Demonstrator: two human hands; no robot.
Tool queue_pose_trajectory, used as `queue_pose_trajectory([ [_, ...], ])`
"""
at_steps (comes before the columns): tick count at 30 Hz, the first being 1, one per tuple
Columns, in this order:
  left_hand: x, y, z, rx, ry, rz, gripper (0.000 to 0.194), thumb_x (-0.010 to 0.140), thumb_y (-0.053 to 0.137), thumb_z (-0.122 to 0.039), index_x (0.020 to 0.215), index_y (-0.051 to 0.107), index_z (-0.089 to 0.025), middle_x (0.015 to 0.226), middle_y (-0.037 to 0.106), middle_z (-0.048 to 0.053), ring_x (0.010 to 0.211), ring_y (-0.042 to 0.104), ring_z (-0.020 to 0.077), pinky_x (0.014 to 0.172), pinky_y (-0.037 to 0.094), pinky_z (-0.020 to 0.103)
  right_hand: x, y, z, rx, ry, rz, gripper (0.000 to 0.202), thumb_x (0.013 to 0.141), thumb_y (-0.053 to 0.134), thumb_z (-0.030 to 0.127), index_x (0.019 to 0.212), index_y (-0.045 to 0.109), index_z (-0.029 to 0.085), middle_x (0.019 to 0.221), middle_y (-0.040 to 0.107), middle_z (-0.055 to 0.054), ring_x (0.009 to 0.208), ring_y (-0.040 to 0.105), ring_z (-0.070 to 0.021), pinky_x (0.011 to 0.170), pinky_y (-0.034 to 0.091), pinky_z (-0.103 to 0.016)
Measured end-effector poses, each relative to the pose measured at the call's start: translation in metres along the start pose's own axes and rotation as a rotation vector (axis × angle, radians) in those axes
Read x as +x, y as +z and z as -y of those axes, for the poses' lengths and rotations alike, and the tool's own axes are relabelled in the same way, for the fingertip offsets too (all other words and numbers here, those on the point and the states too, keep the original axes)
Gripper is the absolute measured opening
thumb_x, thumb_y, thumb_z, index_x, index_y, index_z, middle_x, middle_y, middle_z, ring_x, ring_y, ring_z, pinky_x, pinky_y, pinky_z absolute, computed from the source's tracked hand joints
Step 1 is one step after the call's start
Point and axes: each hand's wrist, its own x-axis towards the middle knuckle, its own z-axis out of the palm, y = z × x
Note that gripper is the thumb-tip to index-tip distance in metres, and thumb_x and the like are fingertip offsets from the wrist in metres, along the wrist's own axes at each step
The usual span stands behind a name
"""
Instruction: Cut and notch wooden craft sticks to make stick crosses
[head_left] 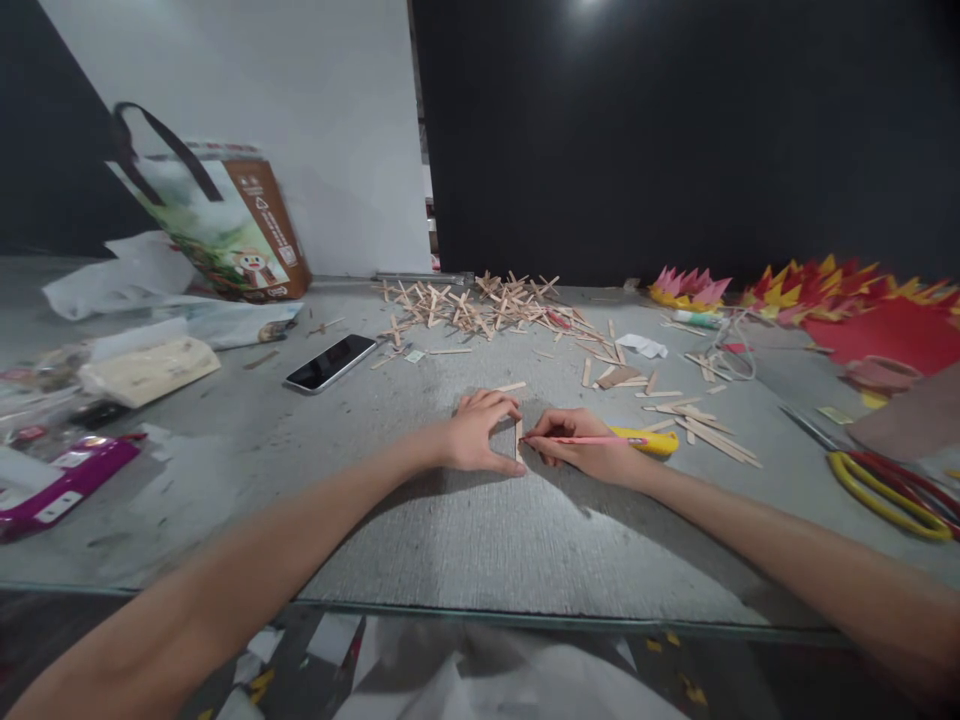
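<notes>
My left hand (476, 435) rests on the table, thumb and fingers curved around the two ends of a flat wooden craft stick (518, 428), holding it upright in the view. From the right, my right hand (581, 445) grips a slim pink pencil (574, 440) like a writing tool, its tip at the stick's side. Whether the tip touches the wood I cannot tell. Just beyond the right hand lies a yellow utility knife (656, 442), partly covered by it. Another craft stick (511, 387) lies beyond the left fingertips.
A heap of crossed craft sticks (487, 305) spreads at the back, with loose sticks (712, 435) at right. A phone (331, 362) and printed bag (225, 225) stand left. Scissors (889, 495) and folded paper pieces (817, 290) lie right. The glass table edge (465, 610) runs in front.
</notes>
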Motion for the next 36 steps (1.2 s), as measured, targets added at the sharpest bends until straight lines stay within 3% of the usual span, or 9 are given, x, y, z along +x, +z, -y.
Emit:
queue_pose_trajectory([
  [22,0.001,0.001,-0.001,0.011,0.002,-0.007,0.074,0.070,0.088,-0.064,0.126,0.062,-0.024,0.151,0.055,0.015,0.146,0.043,0.0408,0.120,0.032,0.060,0.002,-0.001,-0.013,-0.066,-0.023,-0.004,0.031,0.093,0.073,0.049,0.089,0.069,0.018,0.067,0.066,0.000,0.058,0.054,-0.0117,0.053,0.036,-0.025],
  [36,0.002,0.002,0.000,0.008,0.003,-0.017,0.075,0.069,0.087,-0.066,0.126,0.062,-0.024,0.148,0.057,0.015,0.144,0.045,0.0405,0.119,0.033,0.059,0.002,0.000,-0.008,-0.060,-0.020,-0.014,0.037,0.089,0.075,0.054,0.086,0.068,0.018,0.065,0.065,0.000,0.057,0.054,-0.0123,0.053,0.036,-0.025],
])
